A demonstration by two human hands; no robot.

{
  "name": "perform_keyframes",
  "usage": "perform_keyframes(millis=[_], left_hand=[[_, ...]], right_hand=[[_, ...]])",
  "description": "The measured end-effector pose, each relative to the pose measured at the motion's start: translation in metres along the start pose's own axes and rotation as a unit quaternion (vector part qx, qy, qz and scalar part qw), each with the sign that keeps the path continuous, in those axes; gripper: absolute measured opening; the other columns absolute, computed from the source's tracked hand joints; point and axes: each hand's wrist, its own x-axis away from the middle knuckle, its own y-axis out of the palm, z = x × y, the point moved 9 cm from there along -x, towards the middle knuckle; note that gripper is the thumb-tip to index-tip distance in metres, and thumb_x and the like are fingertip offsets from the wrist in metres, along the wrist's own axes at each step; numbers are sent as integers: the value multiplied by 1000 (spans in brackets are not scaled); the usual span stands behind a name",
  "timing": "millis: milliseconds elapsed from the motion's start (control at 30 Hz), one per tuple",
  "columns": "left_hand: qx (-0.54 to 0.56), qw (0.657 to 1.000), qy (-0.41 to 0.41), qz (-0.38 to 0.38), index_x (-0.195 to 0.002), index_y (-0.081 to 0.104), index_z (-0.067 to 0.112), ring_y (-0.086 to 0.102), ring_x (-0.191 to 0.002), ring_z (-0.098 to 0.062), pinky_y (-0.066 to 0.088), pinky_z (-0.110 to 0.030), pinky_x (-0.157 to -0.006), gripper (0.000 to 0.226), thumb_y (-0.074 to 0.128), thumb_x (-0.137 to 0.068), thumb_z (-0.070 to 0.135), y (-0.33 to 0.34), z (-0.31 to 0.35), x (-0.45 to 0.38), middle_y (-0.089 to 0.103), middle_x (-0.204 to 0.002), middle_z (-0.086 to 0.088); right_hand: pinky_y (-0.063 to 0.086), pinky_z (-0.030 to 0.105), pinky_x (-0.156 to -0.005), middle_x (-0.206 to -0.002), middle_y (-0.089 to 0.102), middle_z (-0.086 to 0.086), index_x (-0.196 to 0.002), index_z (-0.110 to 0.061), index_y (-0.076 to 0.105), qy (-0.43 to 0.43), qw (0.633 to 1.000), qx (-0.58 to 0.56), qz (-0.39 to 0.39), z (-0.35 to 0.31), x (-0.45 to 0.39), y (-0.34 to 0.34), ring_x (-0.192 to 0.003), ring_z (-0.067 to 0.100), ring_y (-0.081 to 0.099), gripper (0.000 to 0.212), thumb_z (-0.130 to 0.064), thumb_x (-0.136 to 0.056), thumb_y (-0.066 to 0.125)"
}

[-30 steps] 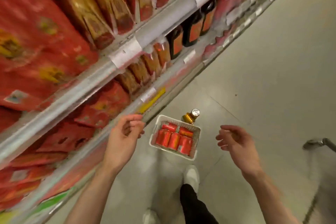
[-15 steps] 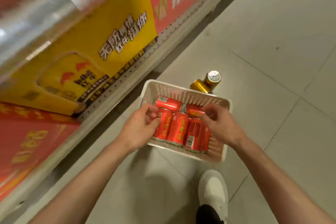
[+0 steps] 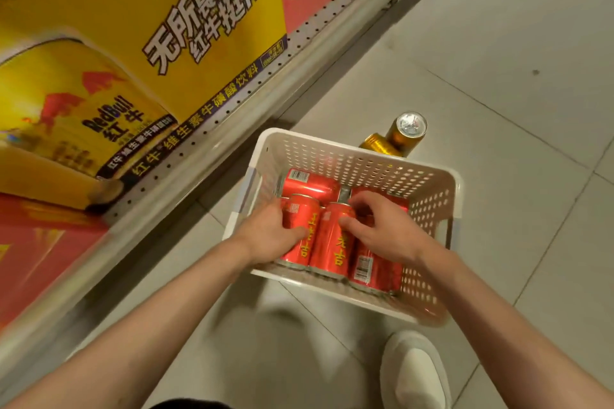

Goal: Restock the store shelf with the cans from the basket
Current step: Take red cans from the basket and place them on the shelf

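- The red cans (image 3: 332, 242) lie on their sides, packed close in the white perforated basket (image 3: 428, 206) on the floor.
- My left hand (image 3: 269, 236) wraps the leftmost can (image 3: 300, 229), fingers curled over it.
- My right hand (image 3: 382, 229) pinches the can beside it, thumb on its side.
- Two gold cans (image 3: 403, 136) sit just beyond the basket's far wall.
- The shelf base (image 3: 232, 129) with yellow and red posters runs along the left; my white shoe (image 3: 415, 372) is near.

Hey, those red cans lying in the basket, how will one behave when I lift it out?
The red cans look sealed, so probably full and fairly heavy for their size. Their glossy metal may feel slick, so grip firmly. Lying on their sides in the basket, neighbours could roll into the gap once one leaves.
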Motion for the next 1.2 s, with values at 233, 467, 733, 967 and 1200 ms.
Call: perform_keyframes(millis=[233,467,733,967,1200], left_hand=[[64,998,-9,-17,-110,60,30,72,-95,-16,59,-41,-91,37,80,-81,42,6,1,-6,74,-108,1],[84,996,3,9,-127,36,25,71,-99,-17,58,-45,-90,73,81,-74,51,1,1,-1,69,-114,3],[169,983,45,61,-128,39,28,69,-95,-4,58,-42,-92,63,80,-82,41,-26,11,31,65,-102,20],[114,983,74,124,-128,38,36,63,-91,8,54,-19,-81,68,80,-77,52,-53,19,64,58,-100,26],[116,972,76,189,-127,40,38,61,-95,8,55,-28,-89,72,82,-72,57,-75,14,80,58,-107,25]], right_hand=[[56,35,-89,-114,65,-10,-116,-27,46,38,996,-46,-65,2,1,6,-97,10,66,53,-53,-82,78],[60,41,-87,-106,71,-8,-104,-23,48,34,994,-76,-72,2,4,4,-93,10,70,54,-48,-75,86],[61,33,-79,-106,68,-9,-102,-27,49,-25,993,-113,-17,-17,13,-3,-89,8,69,54,-35,-70,92],[44,17,-104,-134,41,-13,-152,-25,38,-74,994,-66,38,-38,18,-2,-120,4,48,94,-39,-73,88],[54,22,-93,-124,59,-13,-138,-34,35,-49,993,-111,-13,-37,19,18,-108,5,64,83,-39,-75,88]])
